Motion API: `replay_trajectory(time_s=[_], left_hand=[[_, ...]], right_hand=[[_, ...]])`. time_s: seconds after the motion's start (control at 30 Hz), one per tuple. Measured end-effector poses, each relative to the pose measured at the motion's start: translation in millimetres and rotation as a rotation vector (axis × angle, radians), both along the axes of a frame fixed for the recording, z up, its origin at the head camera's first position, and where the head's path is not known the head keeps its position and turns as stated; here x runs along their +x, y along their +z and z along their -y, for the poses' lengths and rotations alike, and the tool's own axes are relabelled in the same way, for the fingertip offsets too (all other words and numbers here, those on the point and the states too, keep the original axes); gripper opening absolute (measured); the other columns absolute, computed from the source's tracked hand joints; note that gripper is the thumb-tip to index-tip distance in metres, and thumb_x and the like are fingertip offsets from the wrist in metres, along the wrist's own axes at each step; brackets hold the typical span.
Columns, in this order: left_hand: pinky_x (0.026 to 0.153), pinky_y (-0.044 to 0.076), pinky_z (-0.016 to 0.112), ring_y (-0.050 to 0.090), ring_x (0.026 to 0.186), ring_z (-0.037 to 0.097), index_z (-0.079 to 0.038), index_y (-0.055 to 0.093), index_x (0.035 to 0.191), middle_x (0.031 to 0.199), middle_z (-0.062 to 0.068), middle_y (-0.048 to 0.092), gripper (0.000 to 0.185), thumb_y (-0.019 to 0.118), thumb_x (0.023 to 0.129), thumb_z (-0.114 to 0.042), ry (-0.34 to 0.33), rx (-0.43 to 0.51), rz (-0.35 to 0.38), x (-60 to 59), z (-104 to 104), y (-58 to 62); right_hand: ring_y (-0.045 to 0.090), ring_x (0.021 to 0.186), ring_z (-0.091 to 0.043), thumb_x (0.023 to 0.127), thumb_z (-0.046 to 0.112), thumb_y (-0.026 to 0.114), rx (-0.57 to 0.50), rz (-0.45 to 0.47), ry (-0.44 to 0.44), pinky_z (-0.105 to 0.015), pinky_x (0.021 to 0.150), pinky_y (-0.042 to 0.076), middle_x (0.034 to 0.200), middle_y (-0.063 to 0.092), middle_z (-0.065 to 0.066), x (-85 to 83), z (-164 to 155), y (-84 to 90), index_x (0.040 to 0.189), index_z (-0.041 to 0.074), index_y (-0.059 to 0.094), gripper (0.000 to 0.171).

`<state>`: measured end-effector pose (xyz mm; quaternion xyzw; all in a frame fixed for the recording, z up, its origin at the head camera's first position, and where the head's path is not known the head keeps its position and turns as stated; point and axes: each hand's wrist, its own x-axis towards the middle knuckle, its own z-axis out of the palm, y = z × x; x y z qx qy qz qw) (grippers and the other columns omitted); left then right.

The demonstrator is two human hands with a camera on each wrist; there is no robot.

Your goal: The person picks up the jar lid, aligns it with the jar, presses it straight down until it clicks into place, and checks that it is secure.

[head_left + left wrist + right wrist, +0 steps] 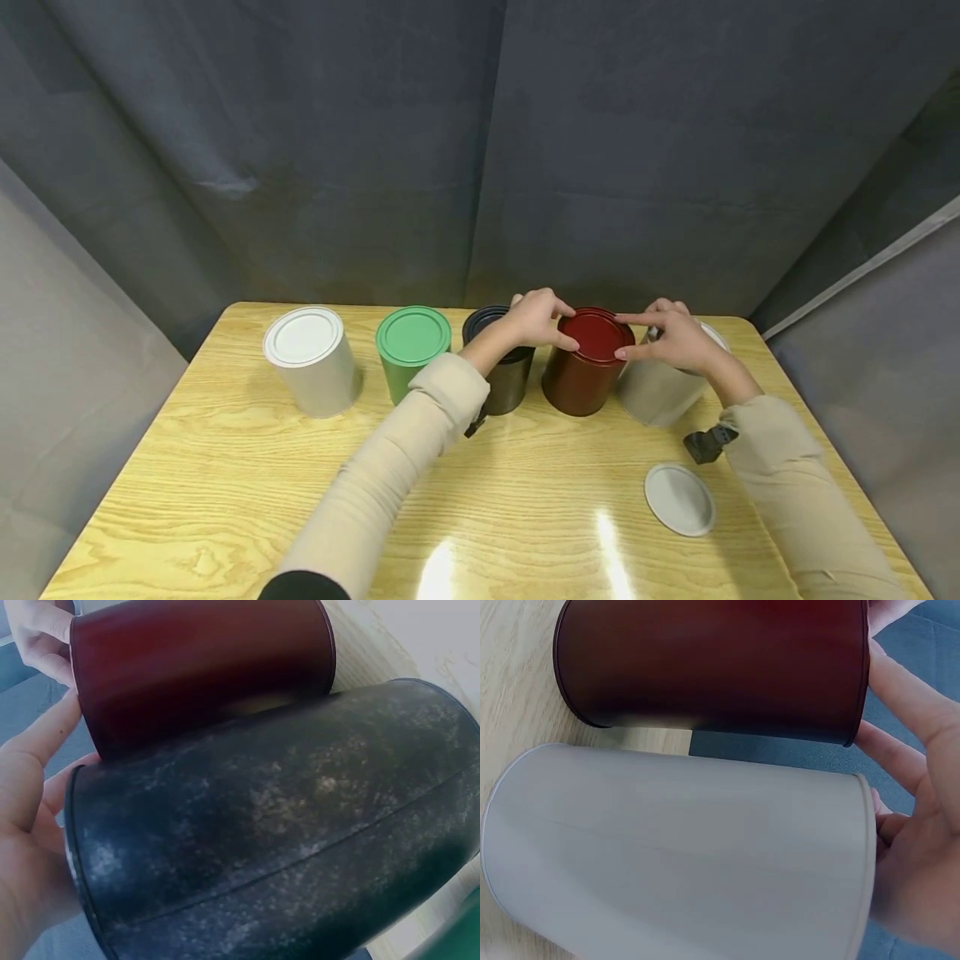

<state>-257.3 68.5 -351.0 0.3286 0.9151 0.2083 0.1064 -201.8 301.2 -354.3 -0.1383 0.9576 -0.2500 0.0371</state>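
Note:
A dark red can [581,383] with a red lid [594,336] stands upright between my hands. My left hand [534,318] reaches over the black can [504,387], its thumb and forefinger spread and touching the left side of the lid's rim. From the other side, my right hand [671,337] sets its extended forefinger and thumb on the right side of that rim. Below the right palm stands a light grey can [682,847], its top partly hidden by the hand. In the left wrist view, the black can's mottled side [277,825] lies in front of the red one.
A white lidded can [318,375] and a green lidded can [412,337] stand to the left along the wooden table's [225,467] back edge. A loose grey lid [679,500] lies on the table near the right forearm. Dark curtains [375,150] hang behind.

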Motion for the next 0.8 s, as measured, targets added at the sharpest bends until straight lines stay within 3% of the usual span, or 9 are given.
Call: replay_trajectory(time_s=[0.27, 0.5, 0.7, 0.8], left_hand=[[0.073, 0.028, 0.030, 0.051, 0.086, 0.010, -0.017, 0.063, 0.118, 0.085, -0.006, 0.062, 0.051, 0.074, 0.074, -0.039, 0.019, 0.009, 0.013, -2.8, -0.9, 3.3], [0.078, 0.030, 0.031, 0.052, 0.103, 0.012, -0.018, 0.063, 0.118, 0.113, -0.008, 0.062, 0.051, 0.075, 0.073, -0.039, 0.035, -0.001, 0.016, -3.0, -1.6, 2.6], [0.077, 0.029, 0.031, 0.050, 0.104, 0.012, -0.020, 0.063, 0.118, 0.114, -0.008, 0.061, 0.051, 0.074, 0.073, -0.041, 0.053, -0.015, 0.006, -0.4, 0.8, 1.1], [0.076, 0.030, 0.032, 0.048, 0.100, 0.012, -0.019, 0.061, 0.121, 0.110, -0.004, 0.060, 0.052, 0.072, 0.075, -0.041, 0.029, -0.034, -0.022, 2.1, 2.3, 3.0]], right_hand=[[0.033, 0.085, -0.026, 0.071, 0.041, 0.075, 0.001, 0.034, -0.015, -0.035, 0.063, 0.032, 0.091, 0.046, -0.011, -4.3, 3.1, 2.4, 0.123, 0.005, 0.057, 0.066], [0.033, 0.083, -0.025, 0.071, 0.045, 0.074, 0.002, 0.043, -0.020, -0.034, 0.060, 0.032, 0.091, 0.047, -0.011, -2.9, 4.8, 0.4, 0.124, 0.005, 0.057, 0.068], [0.033, 0.083, -0.026, 0.071, 0.043, 0.075, -0.002, 0.033, -0.018, -0.035, 0.061, 0.032, 0.092, 0.047, -0.012, -1.7, 7.0, -0.2, 0.123, 0.005, 0.057, 0.067], [0.034, 0.083, -0.026, 0.072, 0.038, 0.075, -0.011, 0.000, 0.000, -0.035, 0.061, 0.031, 0.090, 0.048, -0.013, -1.0, 8.0, -0.3, 0.123, 0.003, 0.057, 0.064]])
